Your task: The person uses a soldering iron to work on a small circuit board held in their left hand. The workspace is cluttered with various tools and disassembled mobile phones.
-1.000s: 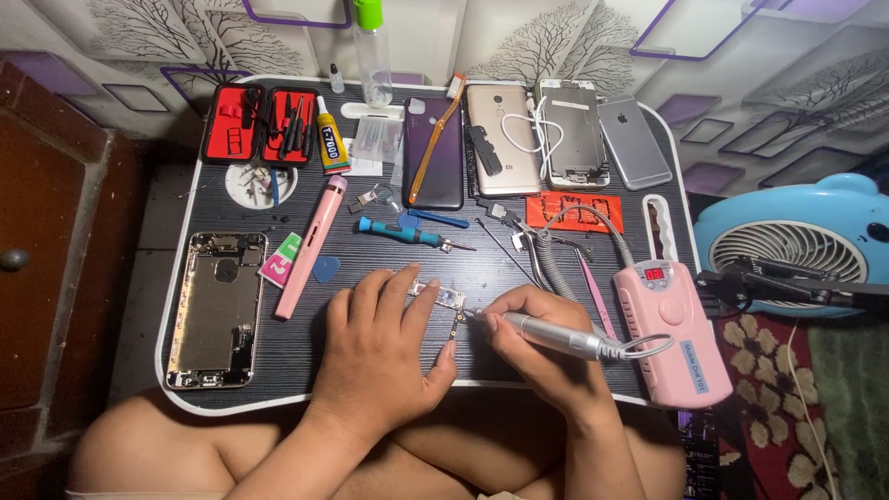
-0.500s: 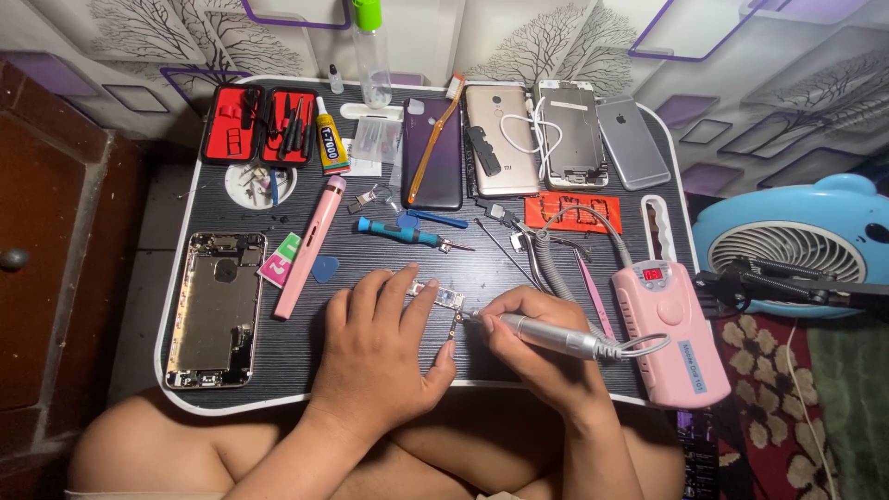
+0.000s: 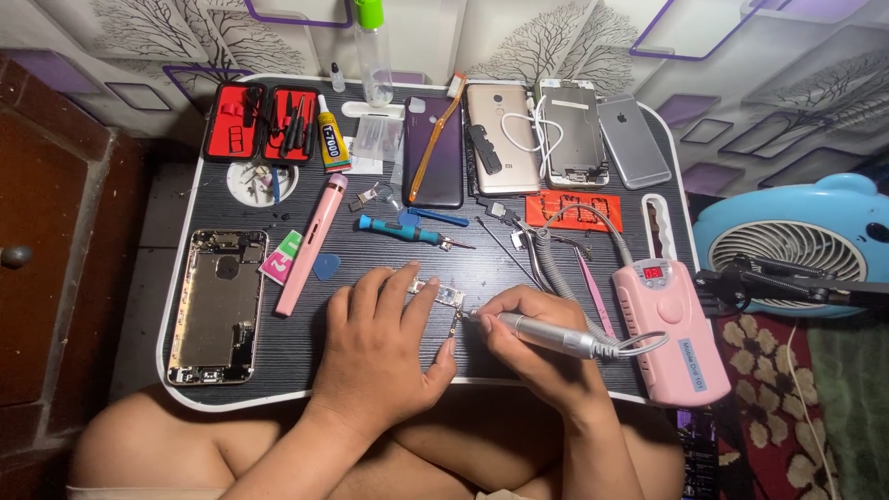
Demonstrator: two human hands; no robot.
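Note:
My left hand (image 3: pixel 381 344) lies flat on the dark lap table (image 3: pixel 306 361), fingertips pressing down a small circuit board (image 3: pixel 443 296) near the front middle. My right hand (image 3: pixel 535 344) grips a silver rotary tool handpiece (image 3: pixel 546 334) like a pen, its tip touching the board's lower edge close to my left thumb. A grey coiled cord (image 3: pixel 556 268) runs from the handpiece to a pink control box (image 3: pixel 674 330) at the right front of the table.
An opened phone frame (image 3: pixel 215 306) lies at the left. A pink pen-like tool (image 3: pixel 310 244), blue screwdriver (image 3: pixel 400 231), tweezers (image 3: pixel 593 292), red tool case (image 3: pixel 264 121), glue tube (image 3: pixel 331 141) and several phones (image 3: pixel 500 137) fill the back. A blue fan (image 3: pixel 796 245) stands off the table's right edge.

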